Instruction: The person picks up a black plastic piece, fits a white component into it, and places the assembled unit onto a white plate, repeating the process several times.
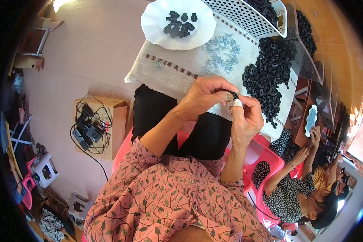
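My left hand (202,96) and my right hand (248,119) meet above the near edge of the cloth-covered table (173,82). Both pinch one small black plastic cord lock (235,96) between thumb and fingertips; the fingers partly cover it. White tape wraps a digit of my right hand. Just beyond my hands lie many tiny metal springs (222,52), spread loosely. To their right is a heap of loose black plastic parts (266,80). At the far left of the table, a white scalloped plate (151,28) bears several black cord locks (175,29).
A white perforated basket (244,18) with more black parts stands at the back. Clear panels (310,60) rise along the right. A cardboard box (119,121) with cables and black adapters sits on the floor to my left. A co-worker (288,193) sits close on my right.
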The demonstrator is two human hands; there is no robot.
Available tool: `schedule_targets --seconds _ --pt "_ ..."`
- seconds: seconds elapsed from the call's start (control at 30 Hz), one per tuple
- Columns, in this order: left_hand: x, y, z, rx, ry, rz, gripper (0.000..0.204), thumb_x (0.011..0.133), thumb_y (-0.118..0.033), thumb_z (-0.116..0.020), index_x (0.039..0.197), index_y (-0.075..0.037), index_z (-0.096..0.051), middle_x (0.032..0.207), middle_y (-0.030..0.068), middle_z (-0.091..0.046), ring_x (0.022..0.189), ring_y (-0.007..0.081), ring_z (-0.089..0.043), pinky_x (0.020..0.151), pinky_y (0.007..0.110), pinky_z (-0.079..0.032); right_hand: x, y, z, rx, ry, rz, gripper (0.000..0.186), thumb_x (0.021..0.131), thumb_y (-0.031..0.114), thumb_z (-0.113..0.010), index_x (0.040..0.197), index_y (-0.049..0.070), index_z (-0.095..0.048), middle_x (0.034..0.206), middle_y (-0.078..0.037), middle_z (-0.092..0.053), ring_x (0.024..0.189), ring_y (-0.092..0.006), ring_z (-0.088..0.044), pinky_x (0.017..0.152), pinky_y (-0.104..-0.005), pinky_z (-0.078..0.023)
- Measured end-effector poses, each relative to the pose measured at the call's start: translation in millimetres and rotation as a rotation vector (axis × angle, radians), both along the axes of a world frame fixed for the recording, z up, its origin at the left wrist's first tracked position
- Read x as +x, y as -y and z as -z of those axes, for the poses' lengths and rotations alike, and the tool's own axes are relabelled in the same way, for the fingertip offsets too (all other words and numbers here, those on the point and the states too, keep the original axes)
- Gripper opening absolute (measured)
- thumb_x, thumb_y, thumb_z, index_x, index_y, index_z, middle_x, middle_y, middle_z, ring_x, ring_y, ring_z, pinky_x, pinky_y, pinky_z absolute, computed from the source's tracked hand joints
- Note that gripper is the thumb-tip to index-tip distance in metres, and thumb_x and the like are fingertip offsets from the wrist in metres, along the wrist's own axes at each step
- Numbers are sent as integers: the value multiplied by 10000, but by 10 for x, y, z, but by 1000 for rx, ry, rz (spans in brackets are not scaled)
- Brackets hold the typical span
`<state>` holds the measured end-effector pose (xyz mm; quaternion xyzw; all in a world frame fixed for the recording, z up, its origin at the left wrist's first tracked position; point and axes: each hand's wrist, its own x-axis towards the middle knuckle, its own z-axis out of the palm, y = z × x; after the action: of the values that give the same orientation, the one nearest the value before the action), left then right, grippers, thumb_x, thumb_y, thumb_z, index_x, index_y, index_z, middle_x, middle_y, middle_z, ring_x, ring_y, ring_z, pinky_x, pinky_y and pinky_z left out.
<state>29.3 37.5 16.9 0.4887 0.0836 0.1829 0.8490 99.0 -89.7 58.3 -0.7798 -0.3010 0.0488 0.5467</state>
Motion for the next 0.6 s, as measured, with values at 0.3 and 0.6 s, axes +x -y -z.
schedule_targets --seconds 0.3,0.6 --pt "9 25 22 -246 56 110 196 877 -37 -601 1053 45 -628 864 65 -635 782 103 -587 703 237 -471 -42 21 -140 156 -444 13 141 825 -61 -540 945 -7 -590 804 -46 -601 660 -78 -574 578 -196 -469" --pt "6 32 -8 -109 -4 58 174 864 6 -585 1025 15 -651 893 48 -635 816 103 -596 748 242 -484 -48 3 -113 62 -300 31 125 807 -67 -579 915 -4 -579 793 -18 -584 666 -60 -540 594 -190 -432"
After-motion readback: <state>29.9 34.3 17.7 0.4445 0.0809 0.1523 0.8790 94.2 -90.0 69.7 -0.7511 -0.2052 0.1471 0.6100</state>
